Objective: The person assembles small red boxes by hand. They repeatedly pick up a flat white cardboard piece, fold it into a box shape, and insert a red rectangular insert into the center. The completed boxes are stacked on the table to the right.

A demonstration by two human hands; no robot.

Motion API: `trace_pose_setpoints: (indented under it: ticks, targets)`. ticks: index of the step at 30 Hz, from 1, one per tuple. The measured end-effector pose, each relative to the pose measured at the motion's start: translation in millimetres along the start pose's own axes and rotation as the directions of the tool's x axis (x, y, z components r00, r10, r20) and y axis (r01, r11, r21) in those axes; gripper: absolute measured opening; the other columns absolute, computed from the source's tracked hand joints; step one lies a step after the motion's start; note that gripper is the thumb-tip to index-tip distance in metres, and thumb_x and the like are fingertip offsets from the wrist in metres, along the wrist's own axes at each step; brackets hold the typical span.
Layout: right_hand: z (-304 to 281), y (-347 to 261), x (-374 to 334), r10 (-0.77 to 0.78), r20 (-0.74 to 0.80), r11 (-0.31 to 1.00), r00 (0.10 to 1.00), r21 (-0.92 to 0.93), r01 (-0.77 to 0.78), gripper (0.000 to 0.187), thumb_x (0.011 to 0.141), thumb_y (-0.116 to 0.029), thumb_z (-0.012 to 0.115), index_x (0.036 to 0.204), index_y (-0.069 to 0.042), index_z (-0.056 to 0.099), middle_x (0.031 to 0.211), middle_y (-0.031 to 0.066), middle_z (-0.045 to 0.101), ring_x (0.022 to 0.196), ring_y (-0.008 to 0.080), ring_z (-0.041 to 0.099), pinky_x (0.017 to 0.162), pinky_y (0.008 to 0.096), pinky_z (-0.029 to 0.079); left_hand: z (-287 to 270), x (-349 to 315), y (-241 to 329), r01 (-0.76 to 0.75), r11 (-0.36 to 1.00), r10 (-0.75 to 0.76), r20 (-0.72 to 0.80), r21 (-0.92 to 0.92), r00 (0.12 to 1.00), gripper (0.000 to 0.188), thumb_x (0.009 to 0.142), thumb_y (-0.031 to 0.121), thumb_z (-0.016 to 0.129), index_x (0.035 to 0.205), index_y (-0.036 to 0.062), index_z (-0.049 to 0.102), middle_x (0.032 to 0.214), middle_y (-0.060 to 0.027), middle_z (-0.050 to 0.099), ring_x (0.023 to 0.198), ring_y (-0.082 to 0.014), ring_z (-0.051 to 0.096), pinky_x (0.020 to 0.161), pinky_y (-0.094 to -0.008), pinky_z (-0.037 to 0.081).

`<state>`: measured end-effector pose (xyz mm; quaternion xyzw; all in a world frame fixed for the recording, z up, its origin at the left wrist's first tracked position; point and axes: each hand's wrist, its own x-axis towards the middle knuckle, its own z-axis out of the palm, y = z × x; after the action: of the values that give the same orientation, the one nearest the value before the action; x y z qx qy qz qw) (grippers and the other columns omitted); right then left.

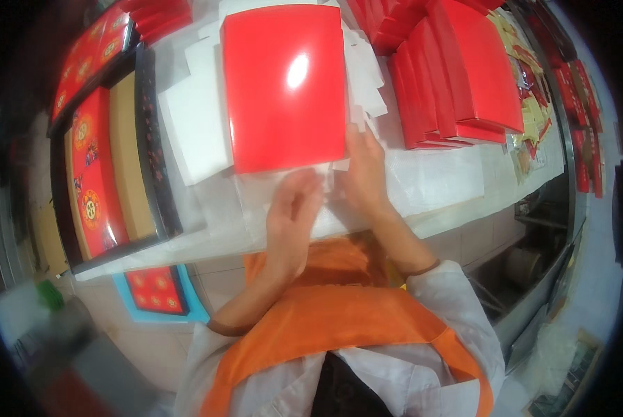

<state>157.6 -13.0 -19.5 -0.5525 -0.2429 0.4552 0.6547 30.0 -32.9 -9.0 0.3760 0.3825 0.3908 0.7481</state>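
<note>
A glossy red box (pixel 284 90) stands in front of me, its near edge facing my body. White flat card pieces (pixel 197 115) spread out from under and beside it. At the middle of the box's near edge is my left hand (pixel 296 208), loosely curved and slightly blurred, with a gap between thumb and fingers. My right hand (pixel 366 170) lies against the near right corner, fingers stretched along the box's right side. Between the hands a small pale patch shows, too blurred to name. The undersides of the fingertips are hidden.
Stacked red boxes (pixel 450 76) stand to the right, beside a pile of small packets (pixel 530 83). A black-rimmed tray (pixel 145 139) with a patterned red box (pixel 96 167) is at the left. Below the white-covered table (pixel 436 174), another red patterned box (pixel 155 290) sits on something light blue.
</note>
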Motion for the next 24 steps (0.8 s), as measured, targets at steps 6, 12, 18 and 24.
trace_pose_setpoints:
  ticks: [6, 12, 18, 24]
  targets:
    - [8, 2, -28, -0.086, 0.271, 0.947, 0.959, -0.277, 0.163, 0.048, 0.093, -0.023, 0.034, 0.132, 0.003, 0.026, 0.128, 0.0142, 0.04, 0.118, 0.0186, 0.038, 0.097, 0.0264, 0.028, 5, 33, -5, -0.103, 0.943, 0.036, -0.209, -0.318, 0.977, 0.044, 0.084, 0.004, 0.053, 0.123, 0.0055, 0.034, 0.118, -0.0052, 0.044, 0.109, -0.0176, 0.043, 0.096, -0.0321, 0.035]
    - [3, 1, -28, 0.037, 0.308, 0.943, 0.951, -0.326, 0.069, 0.052, 0.093, -0.027, 0.035, 0.134, 0.002, 0.021, 0.127, 0.0142, 0.04, 0.111, 0.0171, 0.04, 0.092, 0.0253, 0.031, -2, 31, -11, -0.132, 0.961, 0.079, -0.214, -0.245, 0.974, 0.042, 0.082, 0.004, 0.055, 0.12, 0.004, 0.037, 0.114, -0.0051, 0.045, 0.104, -0.016, 0.045, 0.091, -0.0306, 0.038]
    - [4, 21, -25, -0.104, 0.241, 0.973, 0.965, -0.174, 0.149, 0.05, 0.093, -0.023, 0.035, 0.133, 0.003, 0.022, 0.124, 0.0131, 0.042, 0.09, 0.012, 0.05, 0.077, 0.0215, 0.04, 3, 28, -14, -0.141, 0.977, 0.101, -0.238, -0.159, 0.966, 0.038, 0.079, 0.004, 0.057, 0.115, 0.0007, 0.042, 0.109, -0.0064, 0.046, 0.099, -0.0161, 0.046, 0.085, -0.0282, 0.04]
    - [6, 14, -27, 0.017, 0.21, 0.999, 0.978, -0.042, -0.009, 0.045, 0.093, -0.019, 0.034, 0.131, 0.005, 0.027, 0.125, 0.0172, 0.042, 0.116, 0.0203, 0.04, 0.095, 0.0264, 0.03, 4, 27, -10, -0.182, 0.971, 0.14, -0.249, -0.153, 0.958, 0.04, 0.079, 0.004, 0.058, 0.115, 0.0004, 0.042, 0.109, -0.0064, 0.046, 0.099, -0.0162, 0.046, 0.085, -0.0282, 0.04]
